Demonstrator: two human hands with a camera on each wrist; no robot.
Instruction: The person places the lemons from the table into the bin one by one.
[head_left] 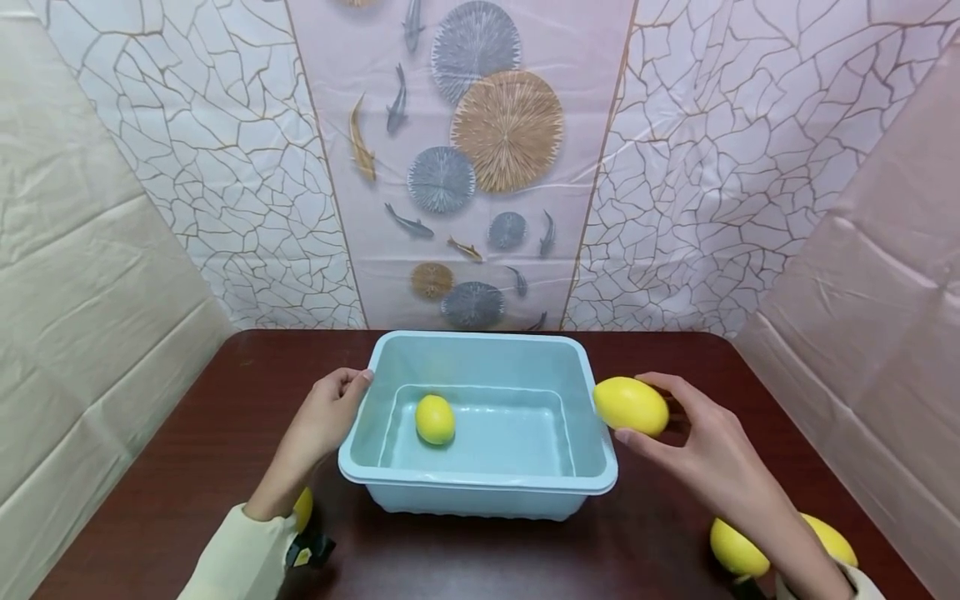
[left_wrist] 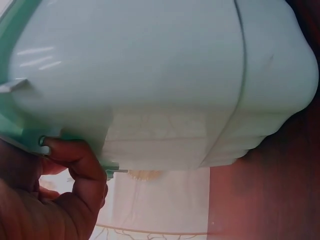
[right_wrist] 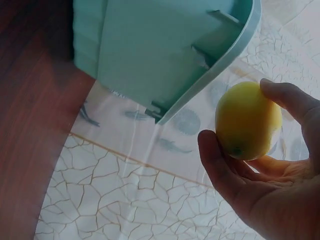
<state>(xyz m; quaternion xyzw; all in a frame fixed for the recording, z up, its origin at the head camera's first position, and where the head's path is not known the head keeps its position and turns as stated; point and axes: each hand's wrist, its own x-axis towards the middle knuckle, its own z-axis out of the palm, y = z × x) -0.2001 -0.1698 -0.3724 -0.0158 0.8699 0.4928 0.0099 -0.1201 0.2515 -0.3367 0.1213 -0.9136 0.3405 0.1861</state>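
My right hand (head_left: 708, 442) holds a yellow lemon (head_left: 632, 406) between thumb and fingers, beside the right rim of a light blue plastic basin (head_left: 480, 482). In the right wrist view the lemon (right_wrist: 248, 121) is pinched just outside the basin wall (right_wrist: 145, 50). At the opposite side, my left hand (head_left: 330, 414) grips the basin's left rim, thumb on top. Curled fingers (left_wrist: 82, 167) show under that rim in the left wrist view. A second lemon (head_left: 435, 419) lies on the basin floor, left of the middle.
Two more lemons lie on the dark wooden table (head_left: 187, 467) at the lower right, the nearer lemon (head_left: 737, 547) partly behind my right forearm. Another lemon (head_left: 303, 508) peeks out by my left sleeve. Patterned cloth (head_left: 465, 250) hangs behind the table and plain cloth at both sides.
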